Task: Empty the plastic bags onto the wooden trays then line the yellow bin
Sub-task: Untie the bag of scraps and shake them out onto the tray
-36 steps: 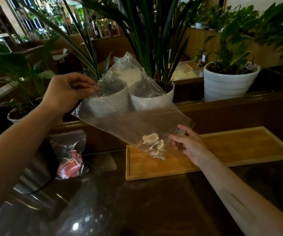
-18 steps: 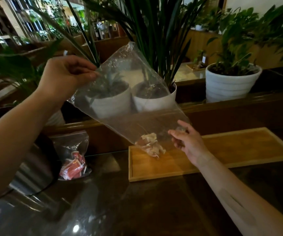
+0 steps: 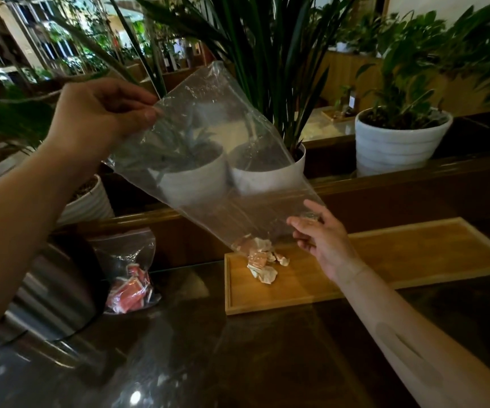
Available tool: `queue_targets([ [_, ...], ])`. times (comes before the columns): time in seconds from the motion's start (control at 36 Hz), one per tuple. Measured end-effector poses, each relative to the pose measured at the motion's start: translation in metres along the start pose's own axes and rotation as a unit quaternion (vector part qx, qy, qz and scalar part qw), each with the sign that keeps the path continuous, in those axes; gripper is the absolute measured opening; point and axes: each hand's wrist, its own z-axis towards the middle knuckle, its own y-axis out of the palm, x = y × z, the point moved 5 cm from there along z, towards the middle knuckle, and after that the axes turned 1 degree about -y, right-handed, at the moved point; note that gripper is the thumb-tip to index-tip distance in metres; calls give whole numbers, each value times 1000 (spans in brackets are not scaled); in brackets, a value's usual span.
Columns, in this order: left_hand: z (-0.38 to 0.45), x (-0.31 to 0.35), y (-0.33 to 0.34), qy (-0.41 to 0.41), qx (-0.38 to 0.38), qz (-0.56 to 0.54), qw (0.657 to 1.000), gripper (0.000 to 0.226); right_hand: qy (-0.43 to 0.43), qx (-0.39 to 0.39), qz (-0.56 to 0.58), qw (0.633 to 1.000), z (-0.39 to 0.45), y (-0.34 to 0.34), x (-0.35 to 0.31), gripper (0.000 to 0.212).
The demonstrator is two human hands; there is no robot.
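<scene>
Clear plastic bag [image 3: 208, 160] is held tilted, mouth down, above the left end of the wooden tray [image 3: 414, 254]. I record the left hand [image 3: 99, 119] raised high, pinching the bag's closed upper corner between thumb and curled fingers. The right hand [image 3: 323, 240] sits low at the mouth, gripping the plastic edge with its fingers partly spread.

Contents: pale, flaky pieces [image 3: 262, 265] are leaving the mouth. Some lie on the tray boards; others sit at the mouth or just below it. I cannot tell whether any are caught higher up in the bag, though the upper part reads as see-through and bare.

Progress, by my judgement: the first bag is mid-emptying, close to finished. A second bag [image 3: 128, 275], holding reddish pieces, stands to the left on the dark glossy counter [image 3: 237, 363], beside a dark rounded object I cannot identify. It looks untouched and full, so that emptying remains. Only one tray is in view; whether another exists I cannot tell. The yellow bin does not appear in the head view, so lining it is wholly outstanding.

Surroundings: white plant pots [image 3: 396, 142] stand along the ledge behind the tray, well apart from the work.

Risk noted: light pieces may scatter past the tray's low rim.
</scene>
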Motion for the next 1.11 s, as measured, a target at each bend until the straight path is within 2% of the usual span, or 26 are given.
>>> queue_targets([
  [0.17,6,-2,-10,6,20,-13,1000,30,-26,-10,-6,1000,-1,6,-11,58],
  [0.33,9,-4,-21,8,27,-4,1000,28,-47,-14,-3,999,-3,11,-24,64],
  [0.58,4,7,-27,22,30,-31,999,29,-46,-13,-3,999,-9,17,-28,62],
  [0.75,6,10,-29,37,29,-28,999,19,-48,-8,5,999,-14,19,-29,62],
  [0.97,3,16,-42,60,40,-21,997,16,-63,-15,13,998,-17,27,-42,63],
  [1.11,-2,14,-54,54,51,-27,997,21,-74,-22,16,997,-22,36,-46,61],
])
